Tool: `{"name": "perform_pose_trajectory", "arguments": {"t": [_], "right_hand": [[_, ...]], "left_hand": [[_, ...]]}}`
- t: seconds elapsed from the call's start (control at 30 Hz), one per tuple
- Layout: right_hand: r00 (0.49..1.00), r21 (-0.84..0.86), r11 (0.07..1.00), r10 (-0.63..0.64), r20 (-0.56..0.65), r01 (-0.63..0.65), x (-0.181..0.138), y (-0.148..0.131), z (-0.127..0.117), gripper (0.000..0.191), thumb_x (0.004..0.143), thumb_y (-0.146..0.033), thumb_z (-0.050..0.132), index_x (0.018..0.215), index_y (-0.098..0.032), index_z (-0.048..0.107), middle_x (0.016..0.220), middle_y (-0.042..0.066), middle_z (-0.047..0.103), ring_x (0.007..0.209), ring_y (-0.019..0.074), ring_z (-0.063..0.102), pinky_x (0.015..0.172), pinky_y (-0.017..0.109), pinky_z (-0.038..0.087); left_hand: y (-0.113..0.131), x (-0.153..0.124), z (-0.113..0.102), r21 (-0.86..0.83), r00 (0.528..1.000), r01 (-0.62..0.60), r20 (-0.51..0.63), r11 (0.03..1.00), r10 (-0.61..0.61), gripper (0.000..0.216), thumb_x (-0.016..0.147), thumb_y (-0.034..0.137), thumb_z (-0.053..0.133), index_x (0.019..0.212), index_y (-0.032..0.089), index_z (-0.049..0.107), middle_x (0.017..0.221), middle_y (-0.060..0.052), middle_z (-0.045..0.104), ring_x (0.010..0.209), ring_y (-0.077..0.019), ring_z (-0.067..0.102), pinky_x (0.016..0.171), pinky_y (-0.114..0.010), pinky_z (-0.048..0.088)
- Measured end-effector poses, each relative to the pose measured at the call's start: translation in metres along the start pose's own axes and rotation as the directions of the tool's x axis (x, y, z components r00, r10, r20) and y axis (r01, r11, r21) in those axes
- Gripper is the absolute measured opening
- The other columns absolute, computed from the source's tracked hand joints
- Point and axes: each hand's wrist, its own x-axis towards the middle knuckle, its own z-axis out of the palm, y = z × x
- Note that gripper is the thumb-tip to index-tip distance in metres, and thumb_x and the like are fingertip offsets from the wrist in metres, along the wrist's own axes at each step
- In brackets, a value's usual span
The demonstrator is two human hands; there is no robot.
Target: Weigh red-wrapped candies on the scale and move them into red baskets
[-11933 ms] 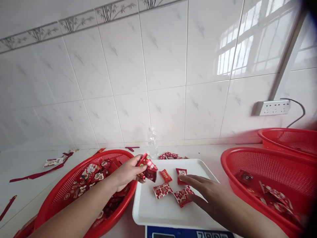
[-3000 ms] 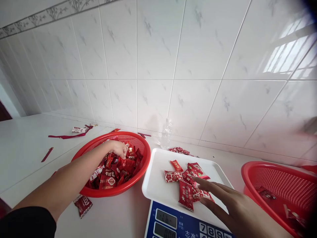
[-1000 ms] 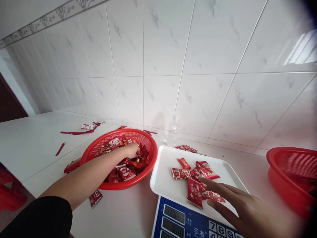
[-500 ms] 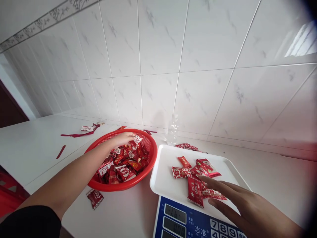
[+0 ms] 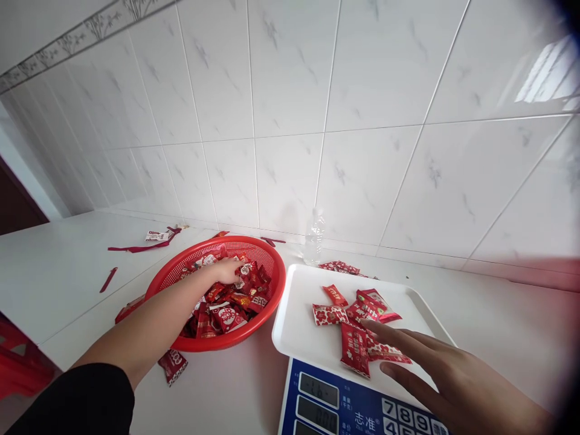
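Note:
My left hand (image 5: 228,271) reaches down into a red plastic basket (image 5: 212,345) heaped with small red-wrapped candies (image 5: 226,314). Its fingers are curled among the wrappers, the tips hidden, so what they grip cannot be made out. On the right, my right hand (image 5: 435,368) is open, fingers stretched over a white tray (image 5: 303,335). Its fingertips are close to several red packets (image 5: 356,350) lying in a loose group there. Whether they touch the packets is unclear. The tray sits on a blue digital scale (image 5: 335,399), whose keypad my right hand partly covers.
A clear plastic bottle (image 5: 314,238) stands by the tiled wall, with red packets (image 5: 339,267) behind the tray. One candy (image 5: 173,366) lies in front of the basket. Dark red strips (image 5: 140,248) and a white label (image 5: 157,236) are on the left of the counter.
My left hand has drawn back slightly toward me and down into the candies, away from the white-and-red packet at its fingertips. My right hand stays over the tray.

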Motion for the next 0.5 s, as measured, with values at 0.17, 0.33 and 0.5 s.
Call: {"name": "perform_pose_trajectory", "arguments": {"t": [0.17,0.33,0.5], "right_hand": [[1.0,-0.011,1.0,0.009,-0.013,-0.009,-0.002,0.003,0.006,0.045,0.093,-0.046,0.038,0.136,-0.036,0.045,0.104,0.003,0.073,0.082,0.0234,0.072,0.062,0.034,0.061],[0.999,0.001,0.999,0.034,-0.011,-0.034,-0.002,0.003,0.006,0.044,0.092,-0.05,0.039,0.132,-0.036,0.051,0.105,0.004,0.072,0.085,0.0251,0.071,0.061,0.035,0.061],[1.0,0.004,1.0,0.008,-0.03,-0.008,0.0,0.002,0.003,0.044,0.092,-0.049,0.04,0.131,-0.035,0.052,0.102,0.004,0.073,0.082,0.0242,0.072,0.058,0.032,0.061]], "left_hand": [[0.008,0.002,0.013,-0.001,0.996,-0.048,0.077,0.999,0.048,0.055,0.069,0.019,0.062,0.123,0.018,0.056,0.127,-0.012,0.06,0.112,-0.0289,0.056,0.093,-0.036,0.042],[0.01,-0.005,-0.002,-0.137,0.99,-0.074,0.109,0.988,0.089,0.025,0.073,0.027,0.062,0.096,0.018,0.066,0.112,-0.007,0.067,0.101,-0.0233,0.061,0.085,-0.029,0.045],[0.01,-0.019,-0.017,-0.272,0.987,-0.062,0.127,0.96,0.1,0.038,0.074,0.047,0.06,0.1,0.019,0.06,0.087,-0.004,0.069,0.071,-0.0177,0.063,0.061,-0.025,0.046]]}}
